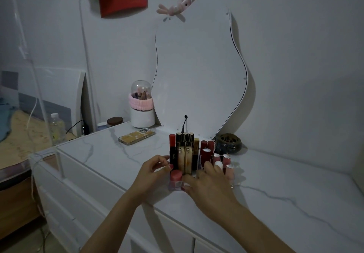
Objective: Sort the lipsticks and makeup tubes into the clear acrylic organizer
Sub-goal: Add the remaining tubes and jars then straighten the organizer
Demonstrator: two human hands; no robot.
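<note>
Standing near the front edge of the white marble dresser (275,183), the clear organizer (177,186) is almost invisible — I see it mostly by what it holds. My left hand (152,171) grips its left side with curled fingers, and my right hand (208,185) lies over its front and right part, thumb at the front edge; whether this hand really grips I cannot tell. It hides some compartments. Inside stand upright tubes: three black-and-gold lipsticks (185,140) at the back, one red-capped black lipstick (172,150), two cream tubes (185,159), two dark red ones (206,150) and one pink-capped tube (175,176) in front. Behind — a wavy mirror (199,71), a phone (136,137), a brush holder (142,107) and a dark round dish (228,141).
</note>
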